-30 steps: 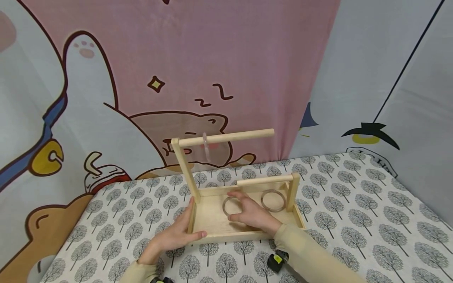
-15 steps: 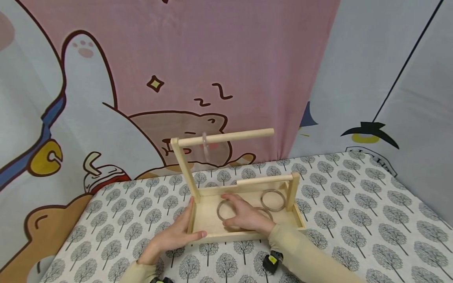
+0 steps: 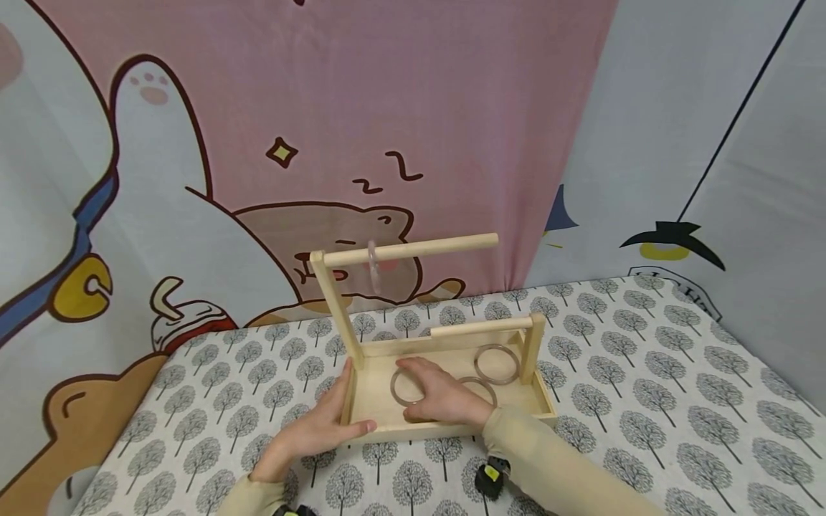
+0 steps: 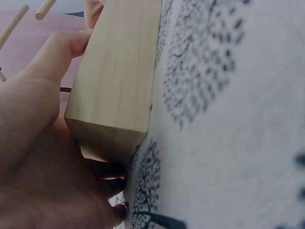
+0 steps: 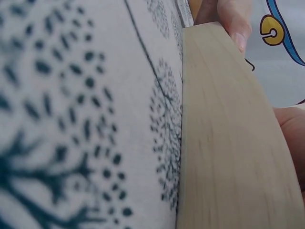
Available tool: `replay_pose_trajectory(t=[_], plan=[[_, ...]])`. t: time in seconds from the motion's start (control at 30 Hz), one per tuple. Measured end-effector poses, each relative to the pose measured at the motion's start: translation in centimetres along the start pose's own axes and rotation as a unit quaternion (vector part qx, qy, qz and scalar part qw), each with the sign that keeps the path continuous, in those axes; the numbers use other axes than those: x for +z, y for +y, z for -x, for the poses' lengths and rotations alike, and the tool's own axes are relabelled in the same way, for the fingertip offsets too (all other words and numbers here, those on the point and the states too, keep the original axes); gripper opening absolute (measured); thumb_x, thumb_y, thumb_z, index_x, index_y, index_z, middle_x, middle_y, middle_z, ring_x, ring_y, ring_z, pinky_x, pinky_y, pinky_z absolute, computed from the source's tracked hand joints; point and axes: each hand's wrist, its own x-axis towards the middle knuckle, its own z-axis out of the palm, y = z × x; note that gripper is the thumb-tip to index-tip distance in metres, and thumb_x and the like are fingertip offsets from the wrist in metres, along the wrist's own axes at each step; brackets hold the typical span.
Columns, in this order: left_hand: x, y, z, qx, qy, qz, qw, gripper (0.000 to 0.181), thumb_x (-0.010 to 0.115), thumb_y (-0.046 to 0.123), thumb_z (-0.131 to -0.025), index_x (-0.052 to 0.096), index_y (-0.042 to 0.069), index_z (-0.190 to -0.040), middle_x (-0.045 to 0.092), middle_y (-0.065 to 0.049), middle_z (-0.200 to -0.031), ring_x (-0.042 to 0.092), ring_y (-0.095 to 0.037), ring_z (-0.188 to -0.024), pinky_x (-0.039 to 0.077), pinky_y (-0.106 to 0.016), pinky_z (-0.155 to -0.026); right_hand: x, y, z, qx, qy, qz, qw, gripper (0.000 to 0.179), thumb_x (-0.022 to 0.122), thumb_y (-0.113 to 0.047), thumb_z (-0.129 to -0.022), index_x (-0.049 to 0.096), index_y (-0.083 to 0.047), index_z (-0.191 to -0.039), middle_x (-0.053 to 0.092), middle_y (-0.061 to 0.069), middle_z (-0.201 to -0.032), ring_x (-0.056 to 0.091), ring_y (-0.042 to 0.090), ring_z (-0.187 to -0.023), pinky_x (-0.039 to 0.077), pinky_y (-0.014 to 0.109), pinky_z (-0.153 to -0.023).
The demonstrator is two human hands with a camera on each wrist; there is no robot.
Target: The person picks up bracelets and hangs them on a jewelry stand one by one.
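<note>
My left hand [image 3: 329, 421] grips the left front corner of a pale wooden tray [image 3: 372, 390], thumb on the front wall and fingers along the left side. In the left wrist view the fingers bend round the wooden corner. Inside the tray, my right hand [image 3: 442, 393] spans a translucent ring [image 3: 392, 387] lying flat, forefinger at its far edge and thumb at its near edge. A second ring [image 3: 494, 395] shows partly from under that hand. Farther right lies a third ring [image 3: 497, 345]. One more ring [image 3: 373, 269] hangs on the tall upper bar [image 3: 419, 248].
A slanting post [image 3: 337, 308] at the tray's left end carries the upper bar. At the right end a short post [image 3: 532, 347] holds a lower bar [image 3: 480, 327] pointing left. Tree-patterned cloth [image 3: 632, 401] covers the table, with a cartoon curtain [image 3: 464, 143] behind.
My right hand has slid left in the tray, and the ring at its fingers has moved left with it. Another ring has come into sight beneath the hand. The left hand stays put.
</note>
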Motion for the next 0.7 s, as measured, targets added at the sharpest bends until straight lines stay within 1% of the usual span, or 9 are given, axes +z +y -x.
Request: replay_pose_trajectory(t=[0.1, 0.3, 0.53, 0.7], plan=[[0.02, -0.04, -0.06, 0.009, 0.0, 0.003, 1.0, 0.109, 0.071, 0.024, -0.087, -0.014, -0.005, -0.149, -0.005, -0.029, -0.155, 0.015, -0.051, -0.137, 0.013, -0.071, -0.104, 0.0, -0.1, 0.02, -0.003, -0.005, 0.015, 0.9999, 0.083, 0.078, -0.012, -0.071, 0.041, -0.001, -0.144, 0.037, 0.021, -0.147, 0.037, 0.038, -0.133, 0.031, 0.055, -0.108], [-0.05, -0.13, 0.12, -0.013, -0.002, -0.007, 0.9999, 0.11, 0.071, 0.029, -0.087, -0.015, -0.005, -0.148, -0.008, -0.028, -0.155, 0.008, -0.05, -0.139, 0.011, -0.07, -0.104, 0.07, -0.28, 0.02, -0.007, -0.003, 0.023, 0.9997, 0.078, 0.076, -0.006, -0.072, 0.042, 0.001, -0.142, 0.039, 0.022, -0.146, 0.038, 0.038, -0.132, 0.03, 0.054, -0.109], [0.03, -0.26, 0.03, 0.022, 0.003, 0.001, 0.9997, 0.109, 0.07, 0.026, -0.087, -0.014, -0.006, -0.148, -0.002, -0.032, -0.154, 0.025, -0.051, -0.133, 0.018, -0.071, -0.103, 0.14, -0.22, 0.0, -0.006, 0.005, 0.03, 0.9995, 0.076, 0.076, -0.005, -0.073, 0.044, 0.0, -0.141, 0.042, 0.019, -0.144, 0.039, 0.037, -0.131, 0.031, 0.053, -0.109], [0.06, -0.24, 0.01, 0.022, 0.003, 0.004, 0.9998, 0.109, 0.071, 0.026, -0.087, -0.014, -0.005, -0.149, -0.002, -0.031, -0.154, 0.023, -0.051, -0.133, 0.018, -0.071, -0.103, 0.29, -0.11, -0.06, -0.012, 0.016, 0.028, 0.9994, 0.076, 0.078, -0.008, -0.072, 0.045, -0.001, -0.14, 0.045, 0.018, -0.143, 0.04, 0.036, -0.13, 0.033, 0.053, -0.108]])
